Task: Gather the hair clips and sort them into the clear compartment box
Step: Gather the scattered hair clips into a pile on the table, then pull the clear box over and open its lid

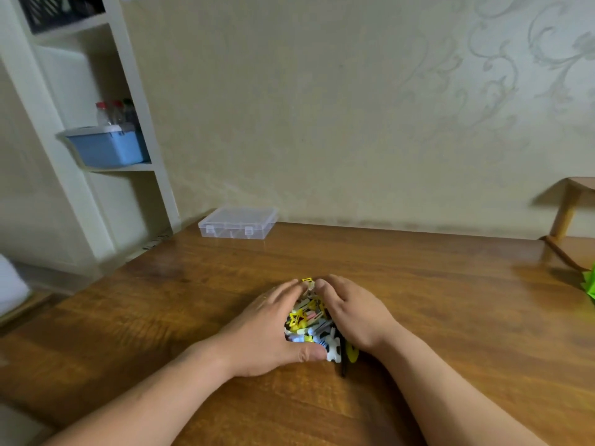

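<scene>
A heap of several small hair clips (309, 320), yellow, white, pale blue, pink and black, lies on the wooden table (450, 317) in the middle. My left hand (264, 333) presses against the heap's left side, fingers nearly straight, thumb against a white clip at the front. My right hand (354, 313) cups the right side, fingertips close to the left hand's at the far end. The clear compartment box (238, 222) sits with its lid down at the table's far left edge, well away from both hands.
A white shelf unit (96, 140) with a blue bin (108, 148) and bottles stands at the left. A wooden stand (566, 207) and something bright green (590, 284) sit at the table's right edge. The wall runs behind the table.
</scene>
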`<action>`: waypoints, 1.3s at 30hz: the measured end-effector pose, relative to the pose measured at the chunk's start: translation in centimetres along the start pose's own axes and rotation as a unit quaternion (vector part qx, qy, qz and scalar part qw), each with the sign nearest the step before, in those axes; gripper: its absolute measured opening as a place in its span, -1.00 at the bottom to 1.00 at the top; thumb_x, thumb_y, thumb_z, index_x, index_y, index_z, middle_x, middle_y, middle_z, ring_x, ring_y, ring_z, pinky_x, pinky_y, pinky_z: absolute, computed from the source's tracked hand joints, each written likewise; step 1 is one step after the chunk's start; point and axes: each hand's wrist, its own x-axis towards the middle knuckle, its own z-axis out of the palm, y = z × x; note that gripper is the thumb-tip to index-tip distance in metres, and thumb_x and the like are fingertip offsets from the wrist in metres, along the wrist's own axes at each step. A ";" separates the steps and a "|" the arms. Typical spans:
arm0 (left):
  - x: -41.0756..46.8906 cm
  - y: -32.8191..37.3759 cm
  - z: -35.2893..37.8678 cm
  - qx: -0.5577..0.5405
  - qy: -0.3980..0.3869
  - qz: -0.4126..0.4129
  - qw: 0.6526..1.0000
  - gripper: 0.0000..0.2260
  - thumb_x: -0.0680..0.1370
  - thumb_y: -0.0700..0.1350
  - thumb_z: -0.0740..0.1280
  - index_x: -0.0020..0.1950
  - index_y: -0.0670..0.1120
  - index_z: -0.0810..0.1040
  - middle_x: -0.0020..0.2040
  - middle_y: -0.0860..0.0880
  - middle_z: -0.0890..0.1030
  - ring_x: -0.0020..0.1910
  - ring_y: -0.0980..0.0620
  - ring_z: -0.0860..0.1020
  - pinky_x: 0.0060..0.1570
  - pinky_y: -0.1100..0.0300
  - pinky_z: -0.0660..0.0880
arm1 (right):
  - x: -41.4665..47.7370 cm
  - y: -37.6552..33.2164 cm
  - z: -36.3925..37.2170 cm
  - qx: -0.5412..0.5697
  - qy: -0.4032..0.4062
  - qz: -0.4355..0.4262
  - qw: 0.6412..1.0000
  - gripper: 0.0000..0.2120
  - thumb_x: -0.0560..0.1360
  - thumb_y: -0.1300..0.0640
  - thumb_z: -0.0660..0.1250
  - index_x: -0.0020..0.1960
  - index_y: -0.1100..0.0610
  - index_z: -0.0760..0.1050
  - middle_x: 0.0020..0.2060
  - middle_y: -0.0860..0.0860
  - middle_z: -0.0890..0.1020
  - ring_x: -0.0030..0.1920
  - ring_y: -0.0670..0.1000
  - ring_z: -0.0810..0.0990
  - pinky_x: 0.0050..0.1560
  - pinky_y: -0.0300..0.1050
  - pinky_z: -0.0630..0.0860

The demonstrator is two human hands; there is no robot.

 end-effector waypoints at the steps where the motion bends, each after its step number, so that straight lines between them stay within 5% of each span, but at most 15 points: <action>1: -0.1 -0.2 0.1 -0.005 0.010 0.000 1.000 0.15 0.34 0.72 0.20 0.77 0.22 -0.11 0.76 0.24 -0.08 0.74 0.15 -0.05 0.70 -0.07 0.11 | -0.1 0.1 -0.1 0.019 0.015 0.009 1.000 -0.55 0.75 -0.19 0.02 0.35 0.02 0.55 0.22 -0.02 0.64 0.25 0.02 0.58 0.28 0.02 0.49; 4: 0.6 -0.2 -0.1 -0.058 0.035 -0.019 0.998 -0.02 0.46 0.67 0.10 0.77 0.23 -0.03 0.76 0.25 -0.03 0.73 0.20 -0.04 0.70 -0.02 0.09 | -0.6 0.2 -0.5 0.012 0.059 0.030 0.998 -0.57 0.76 -0.16 0.01 0.34 0.00 0.56 0.21 -0.02 0.64 0.23 0.02 0.58 0.24 0.00 0.49; 9: 3.3 0.0 -0.3 -0.105 0.029 -0.024 0.994 -0.16 0.52 0.62 -0.04 0.74 0.28 0.08 0.74 0.25 0.12 0.73 0.17 0.04 0.69 -0.02 0.09 | -1.6 -0.7 -0.2 -0.080 0.011 0.008 0.997 -0.59 0.77 -0.08 0.01 0.44 0.03 0.48 0.32 0.04 0.61 0.32 0.07 0.53 0.37 0.00 0.41; 14: 3.5 -0.6 0.2 -0.165 0.049 0.001 0.985 -0.35 0.65 0.49 0.01 0.71 0.30 0.19 0.67 0.27 0.29 0.64 0.20 0.26 0.57 0.08 0.25 | -1.1 -0.3 -0.6 0.027 0.050 0.038 0.998 -0.55 0.76 -0.13 0.05 0.53 0.02 0.44 0.42 -0.02 0.57 0.39 -0.01 0.53 0.37 -0.07 0.44; 20: 4.1 -5.5 -3.4 -0.274 0.134 -0.046 0.951 -0.41 0.72 0.37 -0.02 0.70 0.17 0.30 0.65 0.17 0.38 0.64 0.14 0.29 0.59 0.09 0.21 | -1.1 0.4 -1.7 0.138 0.123 0.114 0.976 -0.59 0.73 -0.22 0.11 0.39 -0.04 0.54 0.26 -0.12 0.65 0.32 -0.06 0.58 0.41 0.05 0.46; 23: 4.2 -10.7 -5.9 -0.284 0.191 -0.113 0.933 -0.40 0.73 0.35 0.00 0.70 0.12 0.30 0.65 0.11 0.37 0.66 0.04 0.29 0.60 -0.03 0.22 | 0.9 -0.5 -2.1 0.106 0.096 0.153 0.978 -0.57 0.71 -0.26 0.12 0.32 -0.03 0.57 0.18 -0.07 0.68 0.23 0.00 0.63 0.38 0.13 0.51; 27: 6.3 -17.0 -8.0 -0.291 0.236 -0.175 0.911 -0.50 0.77 0.24 0.09 0.65 0.04 0.35 0.54 0.04 0.46 0.54 -0.05 0.42 0.38 0.00 0.35 | 7.5 -2.6 -1.1 0.027 0.019 0.154 0.988 -0.70 0.72 -0.13 0.20 0.27 0.00 0.61 0.12 0.01 0.71 0.09 0.04 0.67 0.25 0.02 0.57; 32: 10.3 -21.2 -9.3 -0.278 0.288 -0.202 0.894 -0.47 0.74 0.13 0.23 0.69 0.05 0.24 0.60 -0.06 0.41 0.21 0.00 0.51 0.11 0.06 0.42 | 17.5 -5.0 2.9 -0.003 -0.054 0.153 0.987 -0.54 0.70 0.03 0.25 0.59 0.00 0.40 0.47 0.04 0.53 0.40 0.10 0.54 0.47 0.09 0.46; 36: 12.5 -23.6 -10.3 -0.302 0.326 -0.216 0.870 -0.39 0.72 0.05 0.28 0.74 0.07 0.13 0.69 -0.06 0.29 0.44 -0.16 0.47 0.12 0.06 0.42 | 22.8 -6.8 5.7 0.001 -0.074 0.118 0.990 -0.40 0.69 0.12 0.17 0.69 -0.13 0.15 0.45 0.09 0.53 0.24 0.17 0.65 0.23 0.11 0.64; 39: 13.9 -25.3 -10.7 -0.316 0.326 -0.221 0.863 -0.36 0.71 0.02 0.26 0.76 0.05 0.09 0.69 -0.08 0.30 0.31 -0.08 0.48 0.08 0.06 0.45 | 25.5 -6.8 7.2 0.004 -0.095 0.097 0.991 -0.36 0.69 0.11 0.16 0.71 -0.18 0.05 0.57 0.08 0.40 0.01 0.01 0.63 -0.13 -0.19 0.56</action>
